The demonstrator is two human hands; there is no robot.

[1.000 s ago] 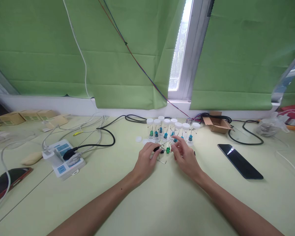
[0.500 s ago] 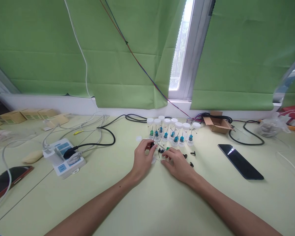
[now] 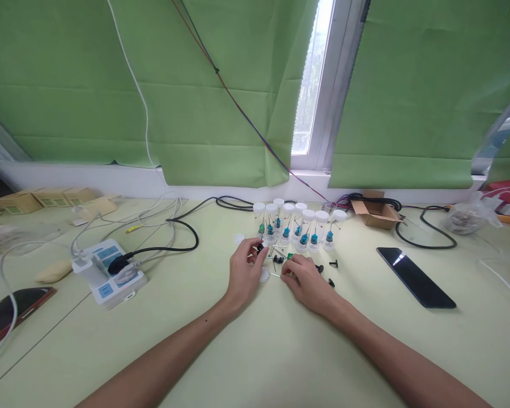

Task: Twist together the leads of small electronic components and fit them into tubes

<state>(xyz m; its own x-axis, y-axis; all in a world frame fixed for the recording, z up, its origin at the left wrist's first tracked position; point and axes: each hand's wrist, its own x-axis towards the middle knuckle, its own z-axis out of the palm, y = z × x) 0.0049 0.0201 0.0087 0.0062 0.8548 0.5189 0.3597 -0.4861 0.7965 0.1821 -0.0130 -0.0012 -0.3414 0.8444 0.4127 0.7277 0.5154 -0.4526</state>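
My left hand (image 3: 244, 269) pinches a small black knob-like piece (image 3: 260, 247) between thumb and fingertips. My right hand (image 3: 308, 280) is low over the table, fingers curled, with a thin metal pin (image 3: 275, 275) at its thumb and fingertips. By its index finger lies a small green piece (image 3: 289, 256), partly covered. Between the hands are small black parts (image 3: 277, 259) and more pins. Beyond them stand several clear vials with white caps (image 3: 288, 208), holding blue or green pieces on thin rods. A round white cap (image 3: 264, 275) rests beside my left wrist.
Black T-shaped pieces (image 3: 334, 263) lie right of my right hand, and a dark phone (image 3: 415, 277) farther right. Behind are an open cardboard box (image 3: 376, 215) and black cable (image 3: 425, 243). On the left sit a white power strip (image 3: 109, 272) and another phone (image 3: 15, 314).
My left hand has shifted slightly left with the black piece. The right hand has moved a little to the right, its fingers still curled by the pin.
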